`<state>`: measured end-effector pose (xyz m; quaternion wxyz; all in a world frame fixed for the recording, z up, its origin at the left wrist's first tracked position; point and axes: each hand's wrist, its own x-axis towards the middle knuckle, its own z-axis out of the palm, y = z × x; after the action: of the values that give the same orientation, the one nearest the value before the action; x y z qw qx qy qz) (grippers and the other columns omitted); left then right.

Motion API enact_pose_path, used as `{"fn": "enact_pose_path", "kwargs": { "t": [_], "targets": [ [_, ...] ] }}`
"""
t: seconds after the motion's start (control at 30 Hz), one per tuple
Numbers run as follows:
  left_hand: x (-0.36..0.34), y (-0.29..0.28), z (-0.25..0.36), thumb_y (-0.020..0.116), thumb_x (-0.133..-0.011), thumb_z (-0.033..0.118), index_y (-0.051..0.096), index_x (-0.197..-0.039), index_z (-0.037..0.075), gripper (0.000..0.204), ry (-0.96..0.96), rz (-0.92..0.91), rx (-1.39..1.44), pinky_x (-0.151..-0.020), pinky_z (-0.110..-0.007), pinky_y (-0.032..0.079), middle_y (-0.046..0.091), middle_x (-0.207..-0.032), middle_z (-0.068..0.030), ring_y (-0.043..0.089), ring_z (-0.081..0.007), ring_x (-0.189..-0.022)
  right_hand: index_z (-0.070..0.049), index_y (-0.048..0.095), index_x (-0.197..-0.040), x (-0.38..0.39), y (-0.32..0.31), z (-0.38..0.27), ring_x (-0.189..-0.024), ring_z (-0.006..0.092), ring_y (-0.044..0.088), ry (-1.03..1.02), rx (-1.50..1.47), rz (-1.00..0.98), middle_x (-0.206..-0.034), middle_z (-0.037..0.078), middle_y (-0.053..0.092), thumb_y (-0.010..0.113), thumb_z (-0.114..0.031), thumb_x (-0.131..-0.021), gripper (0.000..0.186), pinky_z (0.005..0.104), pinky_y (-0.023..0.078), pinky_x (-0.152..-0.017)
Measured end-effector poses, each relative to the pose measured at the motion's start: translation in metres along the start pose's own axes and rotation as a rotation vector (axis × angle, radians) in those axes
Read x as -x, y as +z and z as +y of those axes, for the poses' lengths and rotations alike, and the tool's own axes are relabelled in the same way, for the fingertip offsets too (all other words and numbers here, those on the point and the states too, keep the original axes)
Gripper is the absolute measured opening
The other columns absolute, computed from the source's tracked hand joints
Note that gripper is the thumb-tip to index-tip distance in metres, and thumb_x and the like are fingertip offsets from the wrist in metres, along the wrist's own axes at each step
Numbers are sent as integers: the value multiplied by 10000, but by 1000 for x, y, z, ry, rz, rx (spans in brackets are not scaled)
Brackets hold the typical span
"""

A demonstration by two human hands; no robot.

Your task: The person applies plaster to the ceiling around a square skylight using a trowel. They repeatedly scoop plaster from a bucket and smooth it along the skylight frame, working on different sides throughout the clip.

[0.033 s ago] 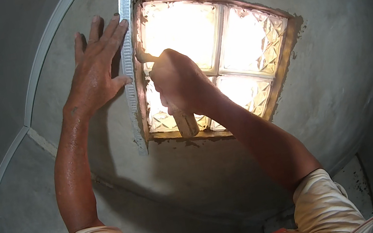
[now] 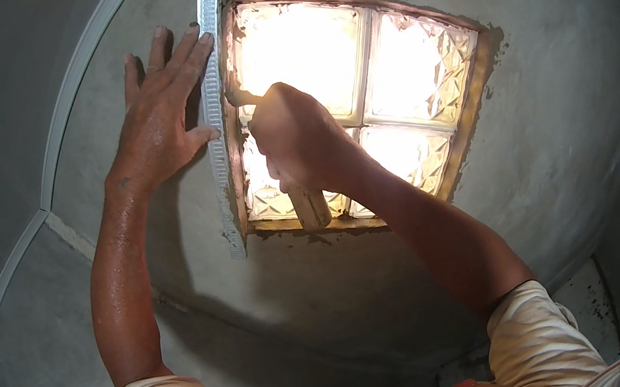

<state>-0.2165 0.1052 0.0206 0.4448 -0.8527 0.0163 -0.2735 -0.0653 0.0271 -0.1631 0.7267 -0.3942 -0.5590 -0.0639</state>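
My left hand (image 2: 158,121) lies with spread fingers against the grey wall. Its fingertips and thumb touch a ribbed metal strip (image 2: 221,163), which stands upright along the left edge of a glass-block window (image 2: 420,62). In front of the panes, my right hand (image 2: 301,135) is closed round a small trowel by its wooden handle (image 2: 311,208). The trowel's dark end points left to the mortar-smeared window edge beside the strip. Most of its blade is hidden or lost in the glare.
Wet mortar (image 2: 494,37) rings the window frame in a rough border. A pale trim strip (image 2: 61,121) curves down the wall at the left. Bare grey plaster (image 2: 576,105) spreads to the right. Strong light comes through the glass blocks.
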Motion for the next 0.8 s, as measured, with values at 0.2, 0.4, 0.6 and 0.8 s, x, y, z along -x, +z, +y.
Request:
{"fn": "enact_pose_path", "kwargs": {
  "t": [0.2, 0.4, 0.6, 0.8],
  "targets": [
    [4, 8, 0, 1034, -667, 88, 344, -1789, 297, 1333, -8, 1, 24, -1430, -655, 97, 336, -1865, -19, 190, -343, -1747, -32, 556, -978, 34, -2, -29, -618, 154, 607, 277, -176, 48, -786, 53, 587, 628, -120, -1045, 132, 375, 558, -575],
    [-3, 5, -6, 1037, -655, 98, 341, -1788, 326, 1350, -12, 6, 3, -1431, -663, 99, 328, -1868, 1, 198, -332, -1746, -51, 522, -995, 21, -16, -16, -632, 123, 607, 361, -308, 12, -801, 38, 583, 553, -156, -1078, 137, 351, 559, -526],
    [-4, 7, -5, 1035, -659, 100, 350, -1785, 335, 1338, -12, 10, 14, -1435, -652, 94, 325, -1869, 10, 198, -326, -1747, -34, 525, -1103, 13, 7, 1, -687, 162, 636, 235, -258, -25, -851, 74, 612, 634, -164, -1105, 169, 365, 556, -584],
    [2, 8, -7, 1033, -669, 99, 364, -1779, 317, 1314, -15, 4, 6, -1434, -654, 98, 345, -1860, -1, 205, -326, -1745, 55, 544, -1212, 45, 18, -4, -845, 337, 754, 271, -135, -56, -964, 258, 749, 626, -204, -1088, 298, 507, 590, -774]
  ]
}}
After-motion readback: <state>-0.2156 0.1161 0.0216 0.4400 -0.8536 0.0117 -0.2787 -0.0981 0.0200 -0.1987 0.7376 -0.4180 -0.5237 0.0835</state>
